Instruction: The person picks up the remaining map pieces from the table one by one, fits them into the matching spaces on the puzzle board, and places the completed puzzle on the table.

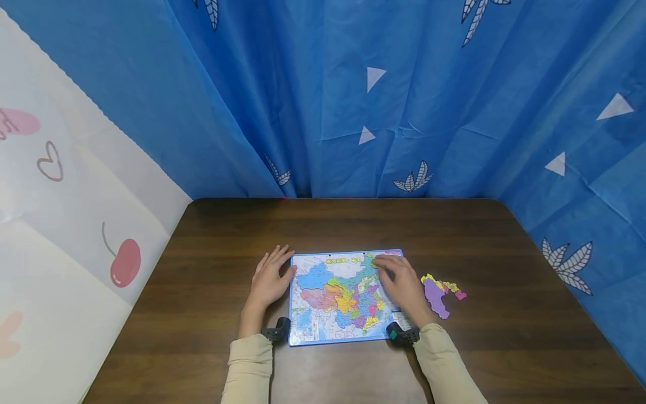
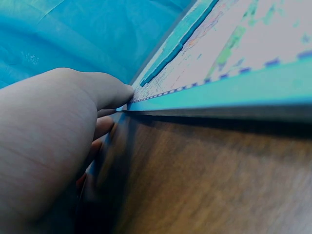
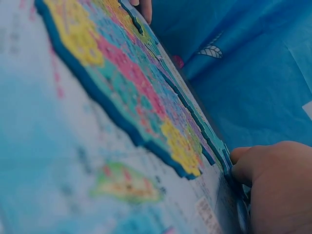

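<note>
A map jigsaw board (image 1: pixel 305 331) with a blue rim lies on the table, its middle filled with coloured puzzle pieces. My left hand (image 1: pixel 270 283) rests along the board's left side, fingers extended. In the left wrist view its thumb (image 2: pixel 114 91) touches the board's edge, and the other fingers are partly hidden behind it. Over the upper right of the map, my right hand (image 1: pixel 401 280) pinches the end of a long green puzzle piece (image 1: pixel 368 259). The right wrist view has that thumb and finger (image 3: pixel 242 158) at the raised piece's end; the other fingertips are hidden.
Right of the board lie loose puzzle pieces: a large purple one (image 1: pixel 435 297), a yellow one (image 1: pixel 428 277) and a small pink one (image 1: pixel 461 294). Blue curtains (image 1: pixel 343 112) hang behind the brown table (image 1: pixel 202 314), and a white printed cloth (image 1: pixel 75 224) is at the left.
</note>
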Demonstrator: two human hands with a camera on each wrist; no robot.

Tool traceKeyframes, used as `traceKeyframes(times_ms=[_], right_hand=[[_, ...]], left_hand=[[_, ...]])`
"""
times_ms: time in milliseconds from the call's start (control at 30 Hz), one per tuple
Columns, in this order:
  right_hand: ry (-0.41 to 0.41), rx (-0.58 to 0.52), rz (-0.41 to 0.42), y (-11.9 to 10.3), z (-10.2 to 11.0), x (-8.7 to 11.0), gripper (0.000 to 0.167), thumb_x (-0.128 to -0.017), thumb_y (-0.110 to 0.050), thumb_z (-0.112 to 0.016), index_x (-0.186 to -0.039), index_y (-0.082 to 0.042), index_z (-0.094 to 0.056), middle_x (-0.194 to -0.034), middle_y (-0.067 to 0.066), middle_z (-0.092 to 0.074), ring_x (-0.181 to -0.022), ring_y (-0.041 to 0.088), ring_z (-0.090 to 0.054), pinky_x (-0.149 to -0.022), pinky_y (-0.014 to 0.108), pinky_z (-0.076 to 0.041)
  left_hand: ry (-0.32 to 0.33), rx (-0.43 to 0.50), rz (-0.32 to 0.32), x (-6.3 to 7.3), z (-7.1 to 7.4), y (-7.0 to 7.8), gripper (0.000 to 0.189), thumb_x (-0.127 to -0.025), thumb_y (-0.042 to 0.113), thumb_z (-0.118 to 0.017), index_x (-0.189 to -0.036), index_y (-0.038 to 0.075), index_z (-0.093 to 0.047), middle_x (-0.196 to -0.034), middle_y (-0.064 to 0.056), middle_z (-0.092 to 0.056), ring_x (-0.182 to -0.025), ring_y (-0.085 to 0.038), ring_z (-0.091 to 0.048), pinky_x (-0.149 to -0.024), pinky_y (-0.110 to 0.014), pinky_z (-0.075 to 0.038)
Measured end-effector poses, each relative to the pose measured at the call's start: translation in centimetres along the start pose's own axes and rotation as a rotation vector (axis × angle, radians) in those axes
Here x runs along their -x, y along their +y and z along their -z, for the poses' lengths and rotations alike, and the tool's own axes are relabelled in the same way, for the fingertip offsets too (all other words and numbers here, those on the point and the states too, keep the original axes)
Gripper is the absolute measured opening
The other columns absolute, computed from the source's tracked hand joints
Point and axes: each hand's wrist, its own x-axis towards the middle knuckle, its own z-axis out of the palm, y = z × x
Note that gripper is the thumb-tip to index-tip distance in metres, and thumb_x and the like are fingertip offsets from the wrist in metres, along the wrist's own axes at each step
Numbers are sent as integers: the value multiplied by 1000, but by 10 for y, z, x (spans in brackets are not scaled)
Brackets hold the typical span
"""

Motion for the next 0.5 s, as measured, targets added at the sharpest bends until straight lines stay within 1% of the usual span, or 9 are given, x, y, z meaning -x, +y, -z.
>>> traceKeyframes(times_ms=[100, 267, 500], right_hand=[[-4, -2, 4, 0, 0, -1, 25, -97, -11, -69, -120, -11, -77, -131, 7, -71, -129, 31, -57, -109, 56, -47], [-5, 2, 3, 0, 0, 0, 25, -97, -11, -69, -120, -11, -78, -130, 7, -71, -127, 30, -57, -107, 55, -48], [-9, 34, 18, 1, 0, 1, 24, -97, -11, -70, -119, -10, -78, -131, 7, -71, -127, 31, -57, -108, 54, -49]], left_hand=[[9, -3, -8, -1, 0, -1, 49, -103, 26, -62, -148, 9, -56, -162, -12, -43, -156, -32, -27, -129, -51, -11], [-9, -2, 2, -1, 0, -2, 49, -103, 28, -60, -149, 11, -55, -163, -10, -41, -157, -29, -25, -130, -49, -9], [-10, -1, -1, -1, -1, -2, 49, -104, 28, -60, -149, 10, -55, -163, -11, -41, -157, -30, -25, -130, -50, -9]])
